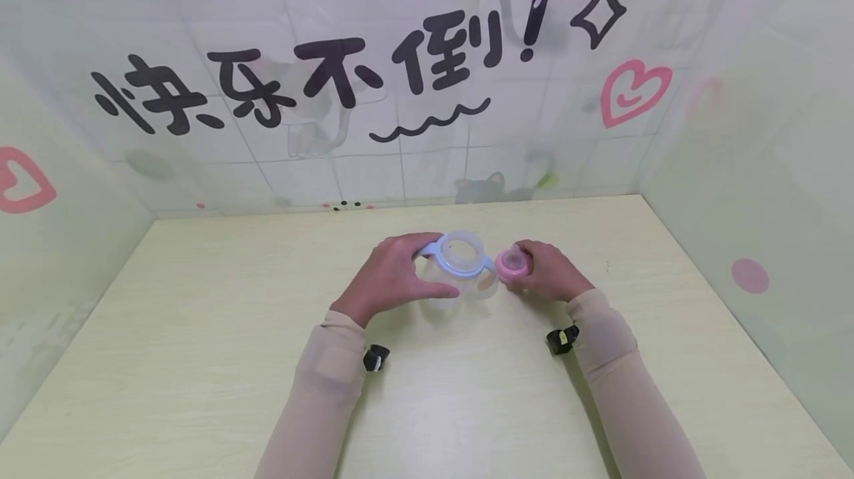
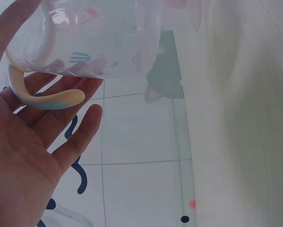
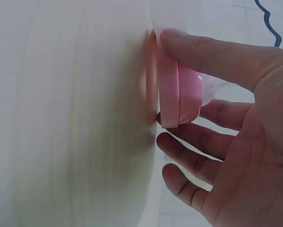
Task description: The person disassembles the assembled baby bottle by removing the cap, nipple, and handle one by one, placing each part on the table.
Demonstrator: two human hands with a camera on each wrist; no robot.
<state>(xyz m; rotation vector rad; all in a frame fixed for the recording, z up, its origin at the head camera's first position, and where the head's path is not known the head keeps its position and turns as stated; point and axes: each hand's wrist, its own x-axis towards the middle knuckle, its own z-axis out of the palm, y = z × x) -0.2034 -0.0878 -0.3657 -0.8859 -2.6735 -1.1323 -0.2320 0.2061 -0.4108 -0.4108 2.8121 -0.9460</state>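
Note:
Around the side of a clear baby bottle [image 1: 445,286] curl the thumb and fingers of my left hand [image 1: 400,271]. A pale blue collar with two handles [image 1: 462,269] rings the bottle's wide round mouth. Seen from the left wrist, the bottle [image 2: 103,38] carries a faint print, and one curved handle [image 2: 49,100] lies in front of the fingers. To the right, my right hand [image 1: 547,269] pinches a pink nipple ring [image 3: 179,90] with a clear nipple [image 3: 211,89]. Its thumb is on one side and fingers on the other, close over the table.
The pale wood-grain table [image 1: 213,360] extends around both hands. A white tiled back wall [image 1: 333,175] with black lettering and drawings rises behind it, and side walls [image 1: 787,190] flank it. A black wrist device [image 1: 562,340] sits by each cuff.

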